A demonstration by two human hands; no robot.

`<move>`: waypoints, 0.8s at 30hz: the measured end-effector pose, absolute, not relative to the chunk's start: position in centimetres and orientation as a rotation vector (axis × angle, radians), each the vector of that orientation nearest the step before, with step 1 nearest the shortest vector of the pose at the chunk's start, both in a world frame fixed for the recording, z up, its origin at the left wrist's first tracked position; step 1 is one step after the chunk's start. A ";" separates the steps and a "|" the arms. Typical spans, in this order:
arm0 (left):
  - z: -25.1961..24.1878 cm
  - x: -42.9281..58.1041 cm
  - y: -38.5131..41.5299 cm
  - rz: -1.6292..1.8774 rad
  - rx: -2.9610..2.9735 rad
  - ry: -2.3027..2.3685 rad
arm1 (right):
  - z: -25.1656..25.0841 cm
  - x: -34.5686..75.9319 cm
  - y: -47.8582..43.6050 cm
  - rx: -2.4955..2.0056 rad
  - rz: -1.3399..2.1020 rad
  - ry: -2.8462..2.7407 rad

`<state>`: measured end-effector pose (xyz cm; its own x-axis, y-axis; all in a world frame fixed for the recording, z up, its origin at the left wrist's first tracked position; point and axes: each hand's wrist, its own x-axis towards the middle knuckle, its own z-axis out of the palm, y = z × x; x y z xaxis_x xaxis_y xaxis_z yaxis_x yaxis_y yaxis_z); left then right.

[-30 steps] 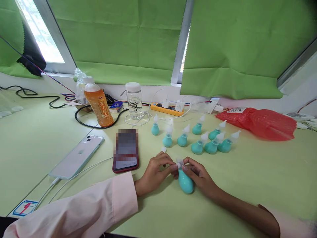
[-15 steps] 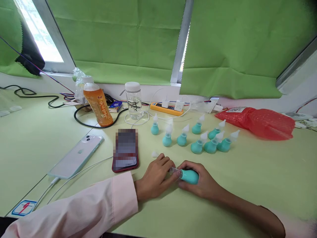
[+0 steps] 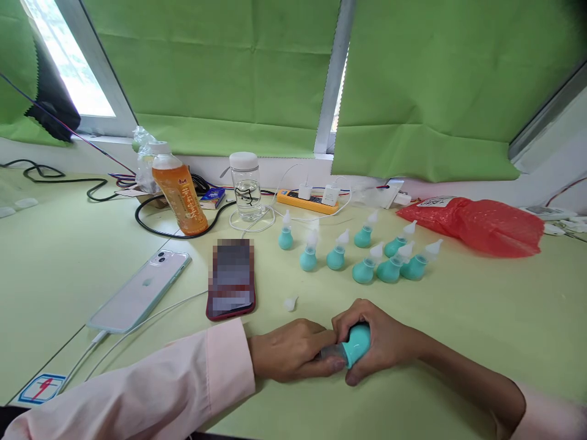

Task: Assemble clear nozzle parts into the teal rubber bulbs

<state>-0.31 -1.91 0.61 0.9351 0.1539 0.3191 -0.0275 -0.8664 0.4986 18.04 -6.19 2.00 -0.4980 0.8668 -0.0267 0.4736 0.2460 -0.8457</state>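
Observation:
A nasal aspirator's teal rubber bulb [image 3: 359, 343] is gripped in my right hand [image 3: 383, 342], fingers curled over its top and thumb below. My left hand [image 3: 298, 351] pinches the clear collar [image 3: 331, 352] at the bulb's mouth; the fingers partly cover it, so how far it sits in the bulb cannot be told. On the table just beyond my left hand lies a loose white nozzle tip [image 3: 290, 304]. Several nasal aspirators with teal bulbs and clear tips stand farther back, among them one aspirator [image 3: 337, 256] in front and another aspirator [image 3: 285, 237] at the left.
Left of my hands lie a red-cased phone [image 3: 230, 305] and a pale phone [image 3: 137, 293] with a charging cable. Behind stand an orange drink bottle [image 3: 181, 198], a clear water bottle [image 3: 246, 195] and a yellow power strip [image 3: 293, 200]. A red plastic bag [image 3: 486, 229] lies at the right.
Both hands have come nearer to me with the aspirator, and the bulb has tilted. The loose nozzle tip, partly hidden before, now shows fully.

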 end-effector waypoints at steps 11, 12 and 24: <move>0.7 -0.4 -2.3 0.620 2.393 0.388 | 3.6 19.6 -4.9 -1.135 0.996 -1.826; 0.6 -0.3 -2.2 0.662 2.345 0.478 | 3.6 19.6 -4.9 -1.176 0.823 -1.771; 0.0 0.5 -1.9 0.940 2.005 0.567 | 0.1 19.1 -3.8 -1.480 0.400 -1.737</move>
<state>0.53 -1.86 0.04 0.6179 0.6708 0.4102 0.0499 -0.5541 0.8309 19.05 -3.84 0.07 0.0067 0.9309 0.3653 0.6774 0.2645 -0.6864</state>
